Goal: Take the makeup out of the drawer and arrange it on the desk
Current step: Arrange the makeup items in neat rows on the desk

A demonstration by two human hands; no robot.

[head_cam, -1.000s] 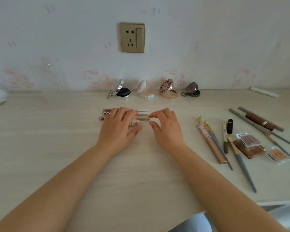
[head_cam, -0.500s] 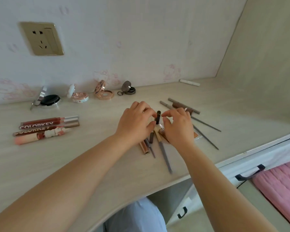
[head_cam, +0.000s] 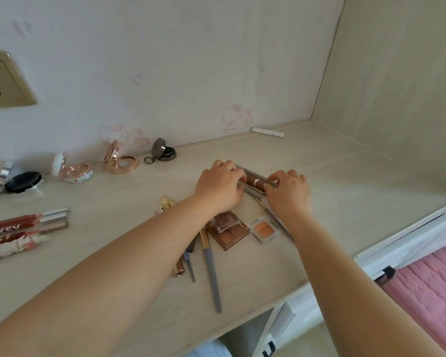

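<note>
My left hand [head_cam: 218, 188] and my right hand [head_cam: 289, 193] face each other on the desk [head_cam: 345, 191], both pinching a bundle of pencils around a brown tube with a gold ring [head_cam: 255, 182]. Below them lie a brown eyeshadow palette [head_cam: 229, 234] with a clear case on it and a small orange palette [head_cam: 264, 230]. Grey-handled brushes [head_cam: 211, 269] lie near the front edge. Lip gloss tubes [head_cam: 23, 229] are lined up at the far left. Several open compacts [head_cam: 74, 171] stand along the wall.
A white stick [head_cam: 267, 132] lies at the back by the corner. A wall socket [head_cam: 3, 81] is at upper left. The drawer front with a dark handle [head_cam: 385, 273] is at lower right, beside pink fabric [head_cam: 433, 287]. A side panel closes the desk on the right.
My hands left the lip gloss tubes, went right to the brushes and palettes, then moved farther back onto the brown tube and pencils. The view swung right.
</note>
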